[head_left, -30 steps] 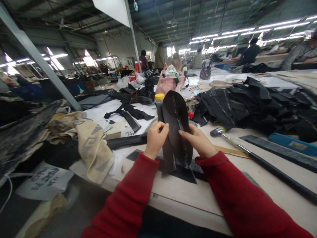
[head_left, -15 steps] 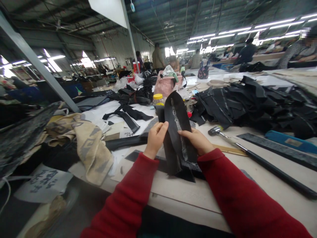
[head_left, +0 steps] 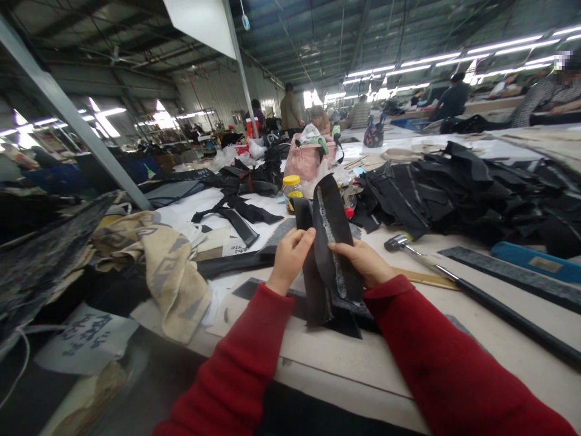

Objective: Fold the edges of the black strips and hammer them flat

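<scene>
Between my hands stands a black leather-like piece (head_left: 327,242), with a rough whitish seam running down its length. Its upper end points away from me, and its lower end hangs close to the table board. My left hand (head_left: 290,257) pinches the left flap, thumb on top. From the right side, my right hand (head_left: 363,260) grips the other flap with its thumb near the seam; the fingers behind the piece are hidden. Beneath lies a dark strip (head_left: 245,289) on the pale board (head_left: 254,327). To the right rests a hammer (head_left: 449,275) with a black handle.
A heap of black pieces (head_left: 454,188) covers the right back. Behind my hands stand a yellow-lidded jar (head_left: 292,188) and a pink bag (head_left: 302,158). A patterned beige cloth (head_left: 175,278) lies left, beside a slanted metal post (head_left: 86,133). Several people work farther off.
The top of the black piece has tipped slightly down and right, and its two flaps stand farther apart. Both hands keep their hold. The whole view has shifted a little.
</scene>
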`<state>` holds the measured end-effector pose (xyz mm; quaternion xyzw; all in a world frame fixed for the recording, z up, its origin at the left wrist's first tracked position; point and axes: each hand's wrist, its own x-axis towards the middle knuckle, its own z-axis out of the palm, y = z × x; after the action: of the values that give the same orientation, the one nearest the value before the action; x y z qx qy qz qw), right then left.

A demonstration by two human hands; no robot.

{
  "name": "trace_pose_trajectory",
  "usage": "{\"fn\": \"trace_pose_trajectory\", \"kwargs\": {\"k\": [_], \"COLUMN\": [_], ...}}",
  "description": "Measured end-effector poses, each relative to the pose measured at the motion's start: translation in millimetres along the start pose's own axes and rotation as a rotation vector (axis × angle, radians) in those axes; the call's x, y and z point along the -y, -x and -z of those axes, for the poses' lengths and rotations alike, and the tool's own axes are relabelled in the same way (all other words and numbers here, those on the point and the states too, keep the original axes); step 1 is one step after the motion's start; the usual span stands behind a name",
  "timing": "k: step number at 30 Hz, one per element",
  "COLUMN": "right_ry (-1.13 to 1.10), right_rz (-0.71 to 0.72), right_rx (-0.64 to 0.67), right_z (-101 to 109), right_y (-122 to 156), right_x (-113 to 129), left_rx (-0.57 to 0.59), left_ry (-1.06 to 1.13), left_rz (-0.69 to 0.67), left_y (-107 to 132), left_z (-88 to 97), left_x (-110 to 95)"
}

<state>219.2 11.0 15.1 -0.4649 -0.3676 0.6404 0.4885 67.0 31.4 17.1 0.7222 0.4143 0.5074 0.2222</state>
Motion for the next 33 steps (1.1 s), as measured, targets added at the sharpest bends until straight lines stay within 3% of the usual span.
{"fn": "trace_pose_trajectory", "kwargs": {"k": [17, 25, 28, 33], "right_ry": [0.048, 0.229, 0.156, -0.134], "right_rz": [0.063, 0.264, 0.252, 0.107], "right_rx": [0.011, -0.02, 0.039, 0.173], "right_z": [1, 5, 2, 2], "right_y": [0, -7, -4, 0], "right_x": [-1, -8, -4, 5], "left_rx": [0.027, 0.035, 0.027, -0.001], "left_ry": [-0.012, -0.079, -0.048, 0.079], "left_rz": [0.039, 0.022, 0.049, 0.122], "left_y": [-1, 2, 2, 1], "left_z": [0.0, -6.7, -8.7, -7.9], "left_x": [3, 2, 6, 12]}}
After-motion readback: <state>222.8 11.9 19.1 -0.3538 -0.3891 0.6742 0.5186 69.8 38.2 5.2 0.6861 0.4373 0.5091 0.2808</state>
